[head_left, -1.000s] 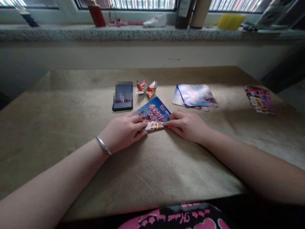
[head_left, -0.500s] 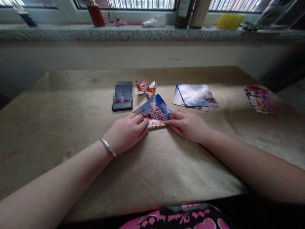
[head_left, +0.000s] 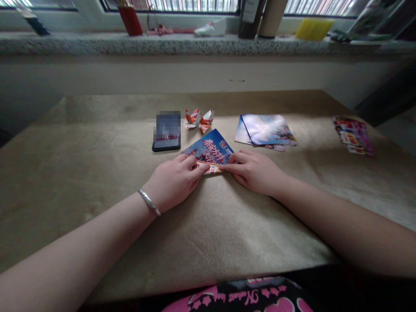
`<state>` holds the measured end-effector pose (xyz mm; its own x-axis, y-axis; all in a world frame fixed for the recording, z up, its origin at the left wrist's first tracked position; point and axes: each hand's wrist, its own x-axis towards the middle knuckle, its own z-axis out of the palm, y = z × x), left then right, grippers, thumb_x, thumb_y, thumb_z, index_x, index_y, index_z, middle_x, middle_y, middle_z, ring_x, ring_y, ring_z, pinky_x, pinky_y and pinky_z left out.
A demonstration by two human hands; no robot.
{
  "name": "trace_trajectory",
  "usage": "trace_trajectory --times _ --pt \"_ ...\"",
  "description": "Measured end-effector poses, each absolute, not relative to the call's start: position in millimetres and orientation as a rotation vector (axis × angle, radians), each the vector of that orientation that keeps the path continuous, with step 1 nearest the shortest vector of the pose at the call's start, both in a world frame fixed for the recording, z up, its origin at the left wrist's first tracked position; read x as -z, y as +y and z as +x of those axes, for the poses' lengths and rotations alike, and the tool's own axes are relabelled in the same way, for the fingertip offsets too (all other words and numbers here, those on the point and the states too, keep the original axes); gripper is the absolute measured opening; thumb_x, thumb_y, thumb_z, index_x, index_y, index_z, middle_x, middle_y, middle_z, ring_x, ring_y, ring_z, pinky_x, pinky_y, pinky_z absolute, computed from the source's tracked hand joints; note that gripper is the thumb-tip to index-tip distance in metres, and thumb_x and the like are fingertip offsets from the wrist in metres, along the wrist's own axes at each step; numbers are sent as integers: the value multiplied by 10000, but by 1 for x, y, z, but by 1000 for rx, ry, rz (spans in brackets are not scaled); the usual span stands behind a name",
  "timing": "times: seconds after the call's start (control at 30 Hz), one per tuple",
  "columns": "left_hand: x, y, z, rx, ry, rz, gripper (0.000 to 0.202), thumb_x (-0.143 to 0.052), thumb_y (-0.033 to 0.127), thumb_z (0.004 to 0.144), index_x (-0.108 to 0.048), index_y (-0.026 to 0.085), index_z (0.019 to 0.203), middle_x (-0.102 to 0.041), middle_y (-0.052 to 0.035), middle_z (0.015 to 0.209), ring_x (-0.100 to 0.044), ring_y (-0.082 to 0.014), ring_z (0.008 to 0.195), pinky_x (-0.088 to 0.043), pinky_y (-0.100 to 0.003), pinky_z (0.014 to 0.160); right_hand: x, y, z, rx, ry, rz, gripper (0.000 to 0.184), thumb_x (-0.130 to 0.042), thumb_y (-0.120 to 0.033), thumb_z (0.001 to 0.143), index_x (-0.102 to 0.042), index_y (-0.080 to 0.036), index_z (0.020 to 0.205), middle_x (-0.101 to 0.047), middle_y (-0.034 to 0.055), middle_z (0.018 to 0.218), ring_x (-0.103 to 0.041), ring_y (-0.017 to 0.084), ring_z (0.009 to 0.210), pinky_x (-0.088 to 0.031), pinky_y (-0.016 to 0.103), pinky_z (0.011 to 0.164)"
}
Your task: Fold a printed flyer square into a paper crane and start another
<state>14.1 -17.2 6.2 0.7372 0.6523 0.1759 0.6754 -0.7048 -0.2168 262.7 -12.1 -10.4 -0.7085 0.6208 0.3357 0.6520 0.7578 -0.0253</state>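
A blue printed paper sheet (head_left: 212,146) with red-and-white lettering lies on the table, one corner pointing away from me. Its near edge is folded over into a narrow white-and-orange strip (head_left: 213,168). My left hand (head_left: 172,181) is closed on the left end of this fold, index finger pressed along the strip. At the right end, my right hand (head_left: 258,172) has its fingers pressed together on the fold, the index fingertip near the left one. The paper's side corners are partly hidden under both hands.
Beyond the sheet stand folded red-and-white paper pieces (head_left: 199,120), with a phone (head_left: 167,135) to their left. Flat printed sheets (head_left: 268,130) lie to the right, and a colourful paper stack (head_left: 354,135) farther right. Bottles and small items line the stone windowsill (head_left: 182,44).
Both index fingertips have shifted along the folded strip, the left one rightward and the right one slightly leftward. The strip looks flatter. Other things have stayed in place.
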Motion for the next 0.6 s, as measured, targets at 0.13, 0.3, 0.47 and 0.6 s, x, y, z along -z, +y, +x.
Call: trace_trajectory --times 0.13,0.3,0.47,0.6 --pt "-6 -17 14 140 -1059 -2686 305 -441 274 911 -598 241 1170 -620 -82 995 -576 -270 986 -534 -351 682 11 -11 263 124 -2641 -996 355 -479 -194 885 -640 -287 1188 -634 62 931 -519 179 806 -398 283 678" --pt "-6 -17 14 158 -1075 -2684 285 -441 274 905 -625 214 1114 -625 -81 977 -580 -272 983 -544 -364 709 11 -11 263 166 -2663 -990 374 -481 -198 889 -615 -288 1226 -635 73 955 -524 184 816 -400 285 676" --pt "-6 -18 15 178 -1078 -2680 272 -443 271 899 -638 207 1077 -628 -74 974 -584 -273 980 -550 -374 720 10 -12 263 137 -2655 -1012 322 -468 -217 908 -650 -257 1171 -654 66 954 -541 184 823 -412 288 680" --pt "-7 -19 16 193 -1072 -2669 268 -446 271 898 -643 191 1061 -628 -82 963 -587 -274 983 -553 -370 713 9 -12 263 67 -2617 -1042 260 -461 -237 915 -694 -197 1022 -669 59 948 -560 189 869 -427 289 705"
